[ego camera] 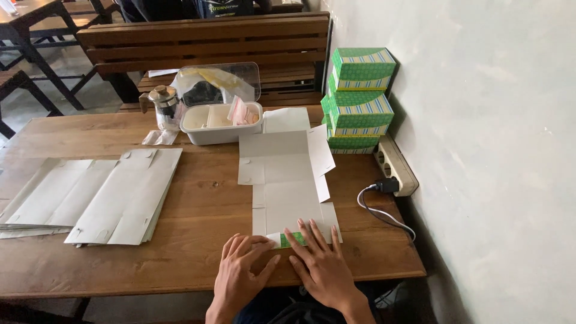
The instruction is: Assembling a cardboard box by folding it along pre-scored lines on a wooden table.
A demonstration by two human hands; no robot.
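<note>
A flat, unfolded white cardboard box blank (288, 180) lies on the wooden table (204, 210) in front of me. Its near flap, green on the printed side (292, 240), is folded up toward me. My left hand (240, 273) lies flat on the table at the blank's near left corner, fingers spread and touching the edge. My right hand (321, 264) presses flat on the folded near flap, fingers spread over the green strip. Neither hand grips anything.
A stack of flat white blanks (108, 192) lies at the left. At the back stand a white lidded tray (219, 120) and a small glass pot (165, 108). Folded green boxes (359, 99) are stacked against the right wall, beside a power strip (396, 165) with a cable.
</note>
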